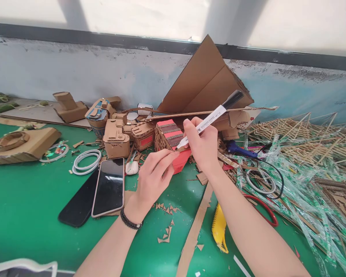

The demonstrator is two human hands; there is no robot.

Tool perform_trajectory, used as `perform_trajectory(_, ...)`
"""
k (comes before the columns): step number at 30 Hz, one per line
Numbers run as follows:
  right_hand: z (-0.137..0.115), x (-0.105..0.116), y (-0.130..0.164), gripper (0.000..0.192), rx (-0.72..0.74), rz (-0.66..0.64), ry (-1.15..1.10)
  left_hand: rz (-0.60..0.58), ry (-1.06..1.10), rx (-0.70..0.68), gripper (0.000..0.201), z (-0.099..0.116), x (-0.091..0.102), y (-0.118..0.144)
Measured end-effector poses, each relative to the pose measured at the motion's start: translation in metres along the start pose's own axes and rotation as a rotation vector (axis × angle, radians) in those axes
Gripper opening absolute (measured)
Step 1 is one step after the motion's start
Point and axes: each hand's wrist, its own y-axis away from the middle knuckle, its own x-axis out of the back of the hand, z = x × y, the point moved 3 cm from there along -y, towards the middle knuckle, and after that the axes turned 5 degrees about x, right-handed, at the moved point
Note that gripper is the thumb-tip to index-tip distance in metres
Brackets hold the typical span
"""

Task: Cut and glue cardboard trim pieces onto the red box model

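Note:
My right hand [201, 145] grips a white marker [212, 117] with a black cap end pointing up and right; its tip rests on a small piece between my hands. My left hand [155, 175], a black bead bracelet on its wrist, pinches that small cardboard piece [179, 149] at the marker's tip. Just behind the hands stands a small cardboard house model [170, 135] with red and dark striped roof and a red side, on the green mat [25, 200].
Two phones [108, 187] lie left of my left hand beside a coiled white cable [86, 161]. Cardboard models [115, 139] and a big folded cardboard sheet [204, 82] stand behind. A yellow cutter [219, 227], blue glue gun [240, 150] and heaps of sticks [302, 142] lie right.

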Motion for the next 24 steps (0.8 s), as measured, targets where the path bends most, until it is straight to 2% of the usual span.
perform_trajectory(24,0.0018,-0.0003,-0.0008,0.043,-0.045,0.025,-0.062,0.013,-0.033,0.026,0.043,0.0012,0.0003,-0.0013)
